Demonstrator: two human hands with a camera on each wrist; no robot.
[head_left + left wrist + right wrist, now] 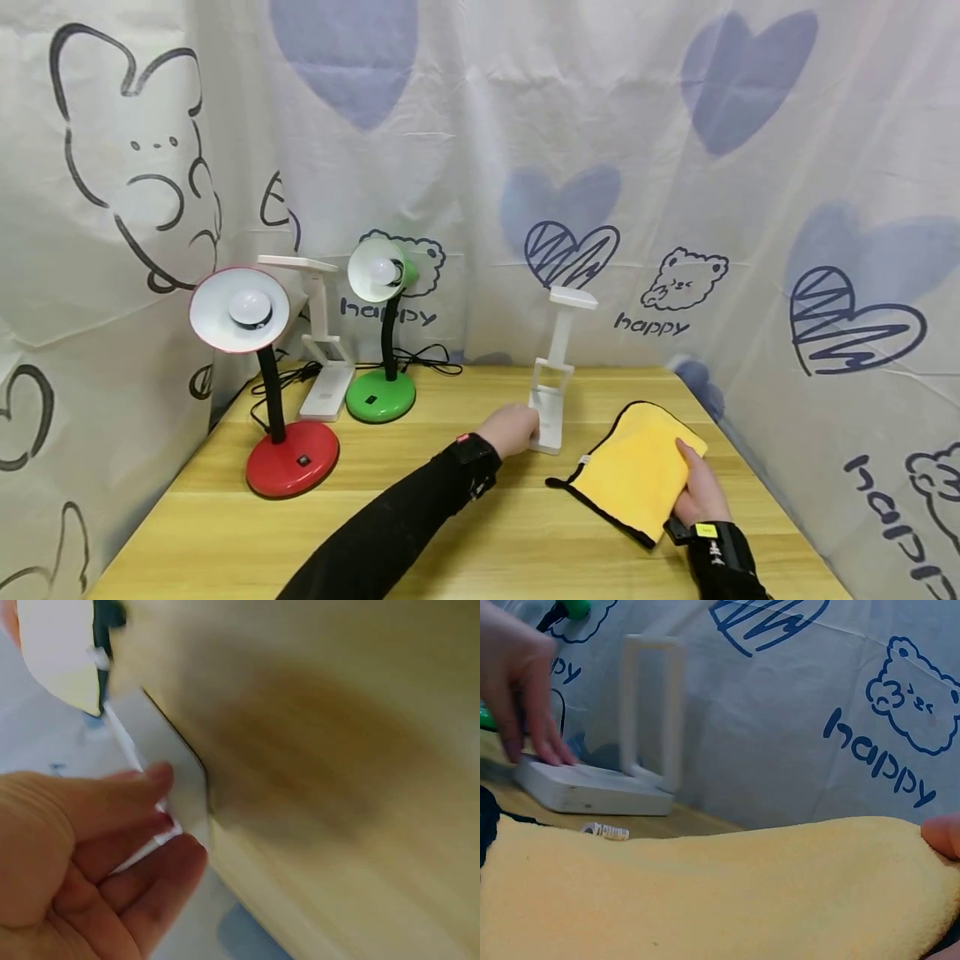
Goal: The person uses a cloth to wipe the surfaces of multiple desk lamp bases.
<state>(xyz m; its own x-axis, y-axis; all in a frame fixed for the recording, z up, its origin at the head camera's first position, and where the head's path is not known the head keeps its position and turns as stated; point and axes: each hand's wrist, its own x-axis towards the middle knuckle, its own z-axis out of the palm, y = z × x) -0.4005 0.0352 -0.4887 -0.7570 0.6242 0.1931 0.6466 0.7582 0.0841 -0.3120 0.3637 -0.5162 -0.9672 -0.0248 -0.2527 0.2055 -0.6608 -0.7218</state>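
My left hand point(512, 430) is at the left side of a small white folding desk lamp point(549, 417). In the left wrist view its thumb and fingers point(161, 780) hold the edge of the lamp's base point(180, 750). The lamp's flat head point(573, 297) is raised above a frame-like lower arm point(553, 375). My right hand point(701, 487) grips the right edge of a yellow cloth point(637, 475) with black trim, thumb on top. The cloth hangs spread out beside the lamp, filling the lower part of the right wrist view.
On the left of the wooden table point(480, 533) stand a red lamp point(292, 458), a green lamp point(380, 396) and another white lamp point(327, 392). Black cords point(427, 358) lie behind them. A printed curtain point(480, 167) encloses the back and sides.
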